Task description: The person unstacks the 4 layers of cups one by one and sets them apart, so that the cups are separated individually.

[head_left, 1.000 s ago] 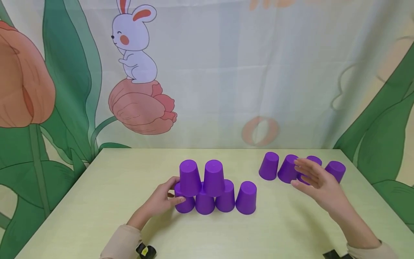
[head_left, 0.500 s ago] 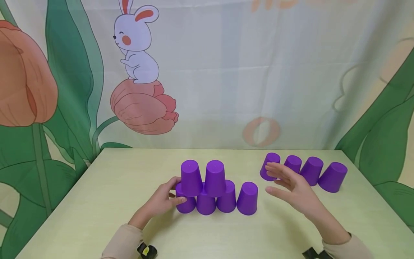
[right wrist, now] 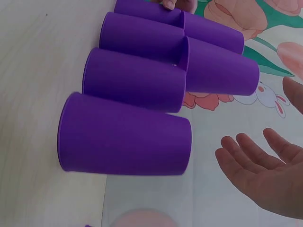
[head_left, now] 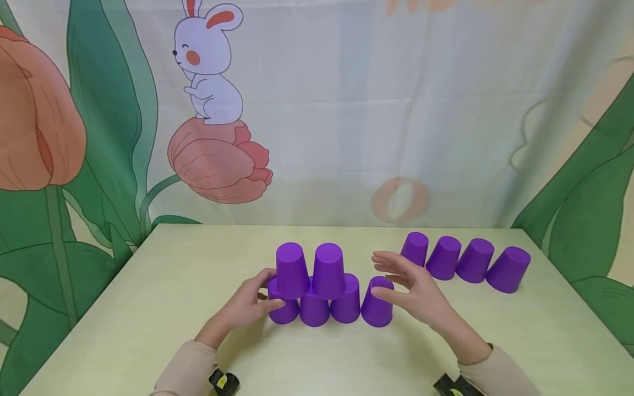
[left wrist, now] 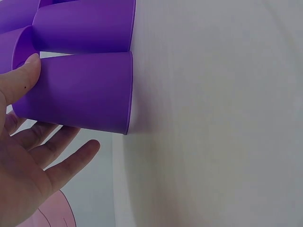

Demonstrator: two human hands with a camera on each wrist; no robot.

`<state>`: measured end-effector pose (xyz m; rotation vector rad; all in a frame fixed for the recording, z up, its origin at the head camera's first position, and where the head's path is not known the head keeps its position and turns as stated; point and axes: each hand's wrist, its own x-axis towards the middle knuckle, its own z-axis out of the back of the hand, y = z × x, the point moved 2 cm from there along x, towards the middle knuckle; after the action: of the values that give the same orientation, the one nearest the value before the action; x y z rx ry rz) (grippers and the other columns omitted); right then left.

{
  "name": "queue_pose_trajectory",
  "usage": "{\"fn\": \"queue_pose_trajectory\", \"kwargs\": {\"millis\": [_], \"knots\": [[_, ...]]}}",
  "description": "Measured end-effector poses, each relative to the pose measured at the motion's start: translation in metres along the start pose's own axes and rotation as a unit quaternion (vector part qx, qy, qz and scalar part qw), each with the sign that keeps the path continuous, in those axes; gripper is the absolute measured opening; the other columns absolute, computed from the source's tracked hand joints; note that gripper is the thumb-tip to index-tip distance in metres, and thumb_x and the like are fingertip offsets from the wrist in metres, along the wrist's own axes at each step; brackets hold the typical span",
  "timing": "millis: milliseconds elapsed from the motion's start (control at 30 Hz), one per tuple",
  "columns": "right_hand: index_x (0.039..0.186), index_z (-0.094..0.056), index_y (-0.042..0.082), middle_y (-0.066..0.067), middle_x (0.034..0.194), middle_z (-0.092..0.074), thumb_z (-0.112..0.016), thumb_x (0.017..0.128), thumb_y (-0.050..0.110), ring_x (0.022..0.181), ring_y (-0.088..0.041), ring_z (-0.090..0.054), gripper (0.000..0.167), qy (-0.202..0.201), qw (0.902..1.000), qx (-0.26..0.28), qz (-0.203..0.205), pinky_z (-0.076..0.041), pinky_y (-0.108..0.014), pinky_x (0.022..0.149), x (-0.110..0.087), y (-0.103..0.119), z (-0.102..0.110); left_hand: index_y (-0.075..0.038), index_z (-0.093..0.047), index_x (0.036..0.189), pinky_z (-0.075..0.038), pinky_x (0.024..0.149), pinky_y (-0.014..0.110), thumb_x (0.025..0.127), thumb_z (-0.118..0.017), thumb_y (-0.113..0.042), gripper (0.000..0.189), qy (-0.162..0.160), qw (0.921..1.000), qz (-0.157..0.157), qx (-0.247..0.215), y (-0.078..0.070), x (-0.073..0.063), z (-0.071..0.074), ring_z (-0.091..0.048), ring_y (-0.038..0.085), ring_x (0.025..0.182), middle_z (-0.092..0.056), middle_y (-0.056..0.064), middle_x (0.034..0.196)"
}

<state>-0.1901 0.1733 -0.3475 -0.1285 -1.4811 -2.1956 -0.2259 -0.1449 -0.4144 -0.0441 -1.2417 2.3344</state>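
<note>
Upside-down purple cups form a front row on the table, with two more cups, a left one (head_left: pixel 291 272) and a right one (head_left: pixel 329 272), stacked across the row's left part. My left hand (head_left: pixel 245 302) holds the row's leftmost cup (left wrist: pixel 80 92) low at the stack's left side, its thumb in front and fingers behind. My right hand (head_left: pixel 416 289) hovers beside the row's rightmost cup (head_left: pixel 375 311), which has nothing on top. In the right wrist view, a gap shows between the spread right fingers (right wrist: pixel 248 163) and that cup.
Several more upside-down purple cups stand in a slanting line at the back right, among them a tilted-looking end cup (head_left: pixel 509 269). Behind the pale table (head_left: pixel 163 275) hangs a curtain (head_left: pixel 317 137) printed with a rabbit and tulips.
My right hand has moved left, from in front of the back-right cups to the rightmost cup of the front row. My left hand and the cups have stayed where they were.
</note>
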Motion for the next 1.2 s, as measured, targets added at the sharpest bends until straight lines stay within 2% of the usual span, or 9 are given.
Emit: {"fn": "queue_pose_trajectory", "kwargs": {"millis": [267, 500, 800, 1200], "knots": [[0.128, -0.049, 0.008, -0.009, 0.123, -0.055, -0.072, 0.078, 0.014, 0.112, -0.025, -0.052, 0.056, -0.003, 0.9999, -0.004, 0.013, -0.042, -0.037, 0.092, 0.011, -0.004, -0.014, -0.006, -0.045, 0.126, -0.046, 0.078, 0.038, 0.083, -0.067, -0.012, 0.048, 0.001, 1.0000, -0.002, 0.000, 0.001, 0.000, -0.001, -0.056, 0.023, 0.096, -0.059, 0.007, 0.111], [0.129, -0.048, 0.009, -0.011, 0.125, -0.053, -0.072, 0.078, 0.014, 0.113, -0.028, -0.051, 0.057, 0.007, 0.9998, 0.017, 0.012, -0.041, -0.042, 0.093, 0.020, -0.005, -0.026, -0.007, -0.045, 0.125, -0.046, 0.078, 0.038, 0.083, -0.066, -0.012, 0.048, 0.002, 1.0000, 0.000, 0.000, 0.001, 0.000, 0.000, -0.055, 0.023, 0.096, -0.059, 0.006, 0.110], [0.131, -0.045, 0.010, -0.012, 0.124, -0.054, -0.072, 0.078, 0.017, 0.113, -0.027, -0.051, 0.060, 0.015, 0.9996, 0.024, -0.001, -0.041, -0.043, 0.093, 0.031, -0.007, -0.044, -0.006, -0.045, 0.125, -0.047, 0.077, 0.038, 0.083, -0.067, -0.012, 0.048, 0.001, 1.0000, -0.004, 0.001, 0.000, 0.000, 0.000, -0.056, 0.023, 0.096, -0.059, 0.007, 0.110], [0.133, -0.042, 0.007, -0.014, 0.120, -0.056, -0.073, 0.076, 0.009, 0.111, -0.029, -0.051, 0.064, 0.017, 0.9987, 0.025, -0.040, -0.041, -0.043, 0.092, 0.043, -0.009, -0.061, -0.006, -0.045, 0.125, -0.047, 0.076, 0.038, 0.083, -0.066, -0.011, 0.047, 0.000, 1.0000, -0.006, -0.003, 0.000, 0.000, 0.000, -0.056, 0.023, 0.096, -0.059, 0.007, 0.109]]}}
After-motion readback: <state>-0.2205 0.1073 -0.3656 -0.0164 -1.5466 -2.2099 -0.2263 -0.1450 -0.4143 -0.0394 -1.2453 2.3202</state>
